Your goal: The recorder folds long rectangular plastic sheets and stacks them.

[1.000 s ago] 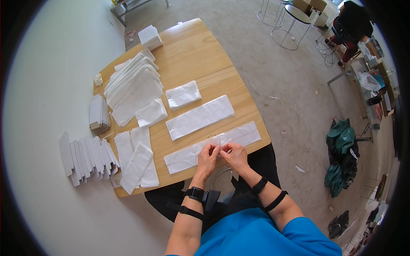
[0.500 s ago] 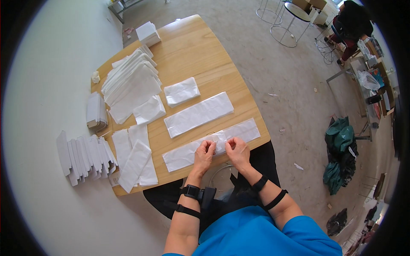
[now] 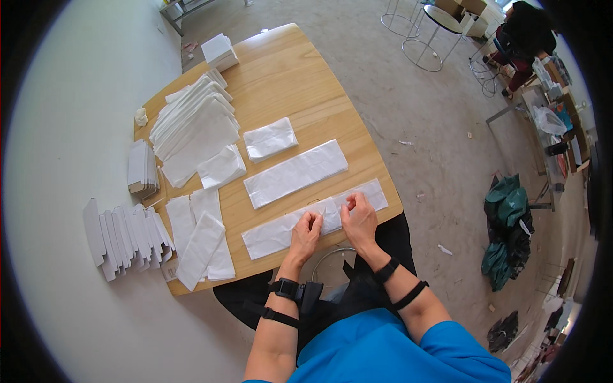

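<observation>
A long white folded sheet (image 3: 271, 237), thin and slightly creased, lies along the table's near edge. At its middle, my left hand (image 3: 306, 231) is closed in a pinch on the sheet, where a crumpled fold shows. My right hand (image 3: 359, 218) is over the sheet's right half, fingers curled in; anything between them is too small to make out. Just beyond lies a second long white sheet (image 3: 295, 173), flat. Behind that is a shorter folded white bundle (image 3: 270, 139).
The wooden table (image 3: 287, 70) also bears a fanned pile of white sheets (image 3: 198, 121), loose strips (image 3: 201, 249) and a white block-shaped stack (image 3: 219, 52). Upright white card pieces (image 3: 131, 236) stand by the left wall. A person (image 3: 527, 32) sits far right, beyond green-black bags (image 3: 504, 223).
My right hand has lifted slightly and shifted a little right, away from my left hand. The left hand stays nearly in place on the sheet.
</observation>
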A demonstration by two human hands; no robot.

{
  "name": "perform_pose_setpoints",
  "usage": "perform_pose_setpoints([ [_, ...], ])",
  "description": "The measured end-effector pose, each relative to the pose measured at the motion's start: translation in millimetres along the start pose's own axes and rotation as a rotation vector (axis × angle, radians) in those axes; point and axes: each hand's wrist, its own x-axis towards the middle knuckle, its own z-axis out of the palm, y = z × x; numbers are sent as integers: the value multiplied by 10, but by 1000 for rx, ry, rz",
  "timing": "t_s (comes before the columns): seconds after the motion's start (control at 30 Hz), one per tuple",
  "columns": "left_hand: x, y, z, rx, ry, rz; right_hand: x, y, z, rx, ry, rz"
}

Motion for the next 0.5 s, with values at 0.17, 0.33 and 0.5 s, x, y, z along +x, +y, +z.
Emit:
perform_pose_setpoints([
  [0.17, 16, -81, -1, -61, -19, -14, -73, -120, 14, 478, -297, 289],
  [0.33, 14, -72, -128, -173, -66, -2, -25, 4, 112, 438, -282, 277],
  [0.5, -505, -133, -1107, -643, 228, -45, -17, -31, 124, 352, -294, 229],
])
